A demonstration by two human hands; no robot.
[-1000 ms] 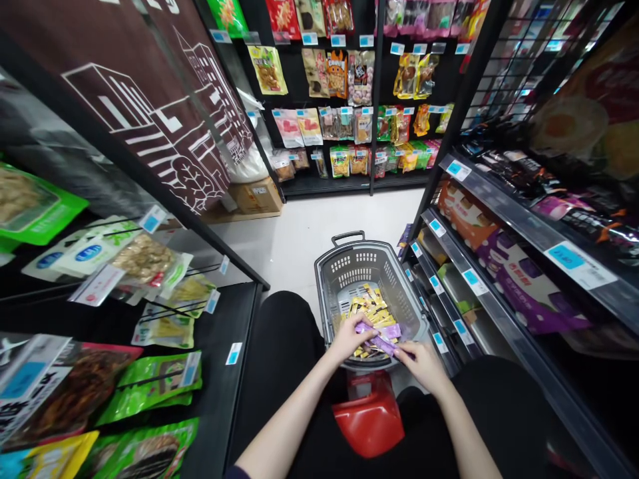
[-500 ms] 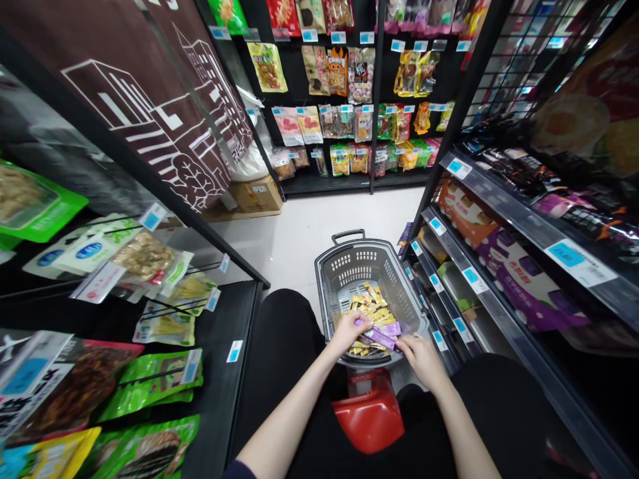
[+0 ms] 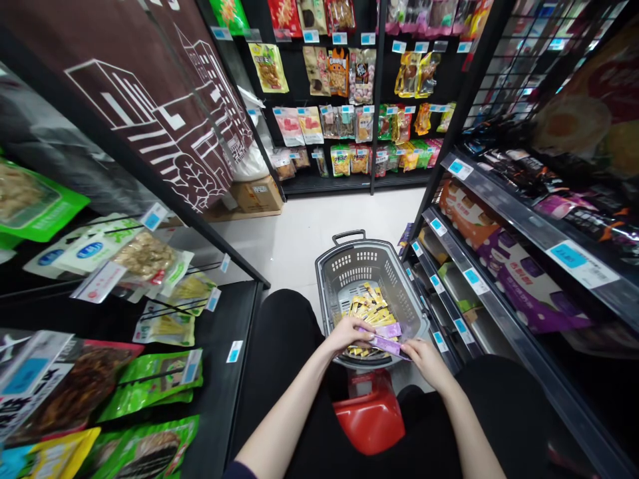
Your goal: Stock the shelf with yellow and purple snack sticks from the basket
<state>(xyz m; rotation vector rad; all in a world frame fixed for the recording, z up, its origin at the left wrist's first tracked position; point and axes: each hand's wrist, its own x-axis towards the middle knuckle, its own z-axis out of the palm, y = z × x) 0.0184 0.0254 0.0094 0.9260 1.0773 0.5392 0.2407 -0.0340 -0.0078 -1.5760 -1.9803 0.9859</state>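
Between my two hands stretches a slim purple snack packet. My left hand pinches its left end, while the fingers of my right hand are closed on its right end. Just behind it, another purple packet shows, partly covered. Both hands are over the near side of a grey shopping basket with slotted walls. Many slim yellow packets lie loosely heaped on the basket's floor, some hidden by my left hand.
A red plastic seat shows between my legs. Snack shelving with hanging green bags stands close on the left. Stocked shelves with price labels run along the right. Ahead, beyond pale floor, is a rack of hanging snack bags.
My left hand has shifted slightly right along the purple packet, and my right hand slightly right and down. The packet's right end now sits a little lower. The basket has stayed in place.
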